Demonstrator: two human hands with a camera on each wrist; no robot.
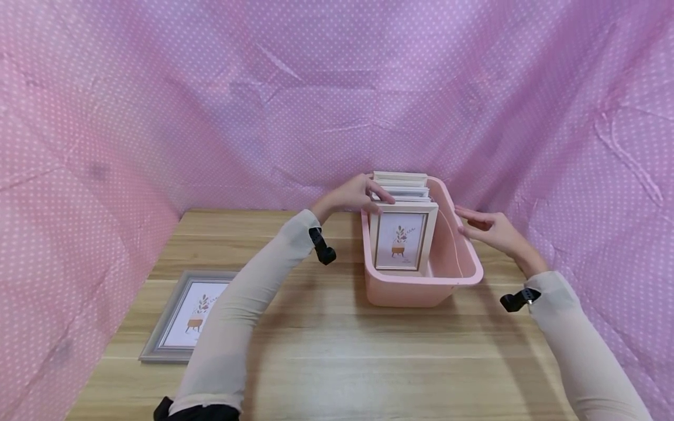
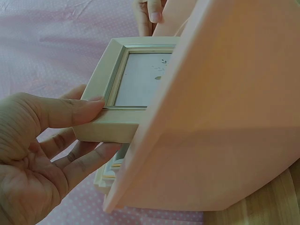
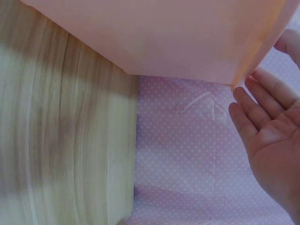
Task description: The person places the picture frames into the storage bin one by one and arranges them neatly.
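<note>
My left hand (image 1: 360, 194) pinches the top left corner of a cream picture frame (image 1: 432, 225), thumb on its front and fingers behind, as the left wrist view shows. The frame stands upright inside a pink plastic bin (image 1: 421, 295) and shows a plant print. Behind it in the bin stand several more light-coloured frames (image 1: 400, 176). At the bin's right rim is my right hand (image 1: 495, 234), its fingers (image 3: 267, 98) fairly straight and touching the rim from outside. The lower part of the bin's inside is partly hidden by the front frame.
A grey picture frame (image 1: 167, 318) with a similar plant print lies flat on the wooden table (image 1: 337, 374) at left, partly covered by my left forearm. Pink dotted cloth (image 1: 316, 105) hangs behind the table and on both sides, close to the bin.
</note>
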